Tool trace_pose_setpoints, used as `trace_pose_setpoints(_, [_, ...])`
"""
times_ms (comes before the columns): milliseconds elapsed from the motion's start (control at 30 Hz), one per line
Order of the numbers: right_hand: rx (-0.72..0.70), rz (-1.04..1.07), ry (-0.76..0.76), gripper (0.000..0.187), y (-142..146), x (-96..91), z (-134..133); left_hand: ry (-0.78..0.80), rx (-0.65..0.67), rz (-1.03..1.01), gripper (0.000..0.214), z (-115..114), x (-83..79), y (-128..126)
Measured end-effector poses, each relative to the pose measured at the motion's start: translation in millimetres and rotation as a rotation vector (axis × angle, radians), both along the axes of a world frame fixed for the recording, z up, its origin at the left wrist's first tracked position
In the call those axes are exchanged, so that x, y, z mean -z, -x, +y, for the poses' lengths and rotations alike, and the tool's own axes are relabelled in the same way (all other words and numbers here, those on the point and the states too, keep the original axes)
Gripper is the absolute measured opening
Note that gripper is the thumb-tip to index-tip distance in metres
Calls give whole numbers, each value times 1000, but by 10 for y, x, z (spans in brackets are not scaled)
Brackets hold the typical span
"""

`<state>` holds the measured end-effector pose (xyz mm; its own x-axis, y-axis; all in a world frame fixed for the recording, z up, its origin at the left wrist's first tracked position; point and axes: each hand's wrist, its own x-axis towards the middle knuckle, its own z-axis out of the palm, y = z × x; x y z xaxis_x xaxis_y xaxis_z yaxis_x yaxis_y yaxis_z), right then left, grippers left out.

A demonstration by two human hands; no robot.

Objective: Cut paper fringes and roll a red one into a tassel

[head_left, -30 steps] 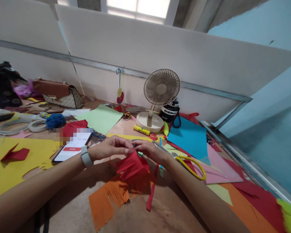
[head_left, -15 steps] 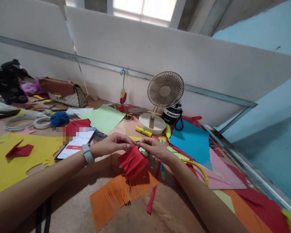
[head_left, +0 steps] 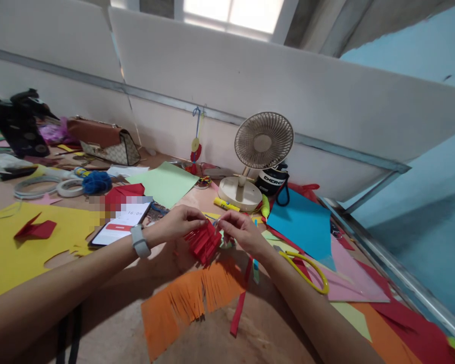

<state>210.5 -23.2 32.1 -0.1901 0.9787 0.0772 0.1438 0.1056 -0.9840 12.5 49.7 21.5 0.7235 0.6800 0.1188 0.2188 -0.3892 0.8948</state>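
Observation:
Between my hands hangs a piece of red fringed paper (head_left: 203,244), its cut strips pointing down. My left hand (head_left: 184,221), with a grey watch on the wrist, is closed on the upper left part of it. At its upper right edge my right hand (head_left: 235,227) is closed in a pinch; what sits between those fingertips is too small to make out. Below lies an orange fringed paper (head_left: 189,298) on the wooden table. A narrow red paper strip (head_left: 238,313) lies to its right.
A desk fan (head_left: 263,141) stands behind my hands, with a yellow glue stick (head_left: 226,204) in front. Yellow-handled scissors (head_left: 307,270) and a blue sheet (head_left: 301,220) lie right. Left are a phone (head_left: 121,222), yellow paper (head_left: 7,253), tape rolls (head_left: 70,187) and blue yarn (head_left: 97,183).
The red fringed paper has turned and drawn up closer under my left hand. My right hand's fingers have curled and shifted a little right. The orange paper stays put.

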Motion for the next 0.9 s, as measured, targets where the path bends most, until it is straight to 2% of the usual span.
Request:
trace_pose_setpoints(67, [-91,14,34,25,31,7,-37,-39,4,19,21,-18,-22,-4])
trace_pose_setpoints(167, [-175,3,98,24,65,19,-77,-12,26,27,20,-46,-69,-11])
trace_pose_setpoints(233, [-189,-30,110,25,78,27,-92,12,31,31,20,-56,-91,-12])
trace_pose_setpoints(367, [-172,-65,55,26,86,44,-97,-35,-1,66,19,-63,-103,-8])
trace_pose_setpoints(500, [-176,-90,66,27,93,45,-102,-18,29,64,22,-60,-104,-3])
trace_pose_setpoints(733, [-168,-206,49,27,120,2,-131,173,78,-19,26,-4,-47,12])
trace_pose_setpoints(900, [-185,-332,-46,23,95,5,-121,337,97,-20,23,19,-61,44])
